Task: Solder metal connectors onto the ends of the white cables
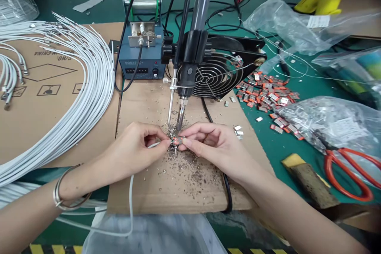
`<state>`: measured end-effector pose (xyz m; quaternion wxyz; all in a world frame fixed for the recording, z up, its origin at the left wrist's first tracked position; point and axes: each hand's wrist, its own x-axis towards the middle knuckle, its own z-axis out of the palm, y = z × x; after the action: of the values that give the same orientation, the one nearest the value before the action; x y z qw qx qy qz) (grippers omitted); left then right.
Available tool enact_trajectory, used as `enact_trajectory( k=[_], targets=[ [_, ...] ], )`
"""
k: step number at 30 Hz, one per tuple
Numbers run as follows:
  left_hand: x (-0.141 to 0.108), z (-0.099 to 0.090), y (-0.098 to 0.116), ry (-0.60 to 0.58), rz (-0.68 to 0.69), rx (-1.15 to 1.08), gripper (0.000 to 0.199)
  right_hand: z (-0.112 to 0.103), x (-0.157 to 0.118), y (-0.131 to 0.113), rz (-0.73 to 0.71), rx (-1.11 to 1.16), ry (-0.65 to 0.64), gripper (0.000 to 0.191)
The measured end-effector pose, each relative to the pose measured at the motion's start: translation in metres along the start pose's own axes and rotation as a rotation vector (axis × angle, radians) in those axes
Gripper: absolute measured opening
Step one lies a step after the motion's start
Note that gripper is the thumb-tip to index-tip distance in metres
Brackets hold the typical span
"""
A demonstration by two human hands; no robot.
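Observation:
My left hand (144, 147) pinches a white cable (131, 194) near its end; the rest hangs down past the cardboard's front edge. Between thumb and fingers my right hand (212, 143) holds a small red and silver connector (178, 140). Cable end and connector meet right under the soldering iron tip (180, 117) and the thin metal feed tube (170, 107). Whether the tip touches the connector is too small to tell. Dark crumbs and solder bits lie on the cardboard (143, 103) around them.
Bundled white cables (101, 83) lie at the left. Behind stand a blue solder feeder (141, 61) with a solder spool (145, 2) and a black fan (208, 73). At the right are piled red connectors (262, 91), plastic bags (336, 123), red-handled scissors (348, 170) and a worn sponge (309, 180).

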<state>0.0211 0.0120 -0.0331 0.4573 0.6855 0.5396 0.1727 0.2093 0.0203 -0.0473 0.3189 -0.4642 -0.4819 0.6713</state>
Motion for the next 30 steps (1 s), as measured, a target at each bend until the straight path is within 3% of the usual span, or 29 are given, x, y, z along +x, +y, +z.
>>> enact_trajectory(
  k=[8,15,21,30],
  targets=[
    [-0.024,0.008,0.008,-0.258,-0.076,-0.24,0.023,-0.003,-0.029,-0.005,-0.08,-0.167,-0.138,0.007],
    [-0.047,0.029,0.019,-0.272,-0.039,-0.32,0.018,0.001,-0.063,-0.005,-0.107,-0.172,-0.157,0.007],
    [-0.053,0.038,0.021,-0.23,-0.008,-0.451,0.014,0.007,-0.067,-0.001,-0.004,0.096,-0.128,0.018],
    [-0.056,0.054,0.021,-0.296,-0.155,-0.767,0.036,0.011,-0.078,0.005,0.054,0.188,-0.082,0.024]
  ],
)
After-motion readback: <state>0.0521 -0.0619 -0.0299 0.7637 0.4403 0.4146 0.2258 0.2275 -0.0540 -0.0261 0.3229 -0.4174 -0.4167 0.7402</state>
